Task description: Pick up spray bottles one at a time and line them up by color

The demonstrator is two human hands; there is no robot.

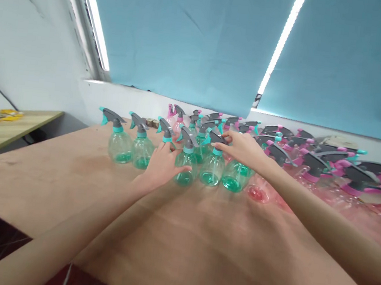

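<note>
A row of clear green spray bottles with grey-and-turquoise heads stands upright on the table. My left hand [162, 164] has its fingers curled at the neck of one green spray bottle [167, 133], whose body it hides. Its thumb reaches across the front of the neighbouring spray bottle [186, 162]. Slightly farther right, my right hand [242, 148] comes in from the side, thumb and fingers closed on the grey head of another green spray bottle [212, 167]. Beneath that wrist stands one more green spray bottle [236, 174]. Two others, an outer spray bottle [120, 146] and an inner one [142, 151], are at the left.
Many pink spray bottles [313, 167] crowd the right side, and more stand behind the green ones. The brown table [180, 236] has a front edge at lower left. A separate wooden table [39, 122] holds yellow pieces [2, 116]. Blue sheets [188, 38] cover the windows behind.
</note>
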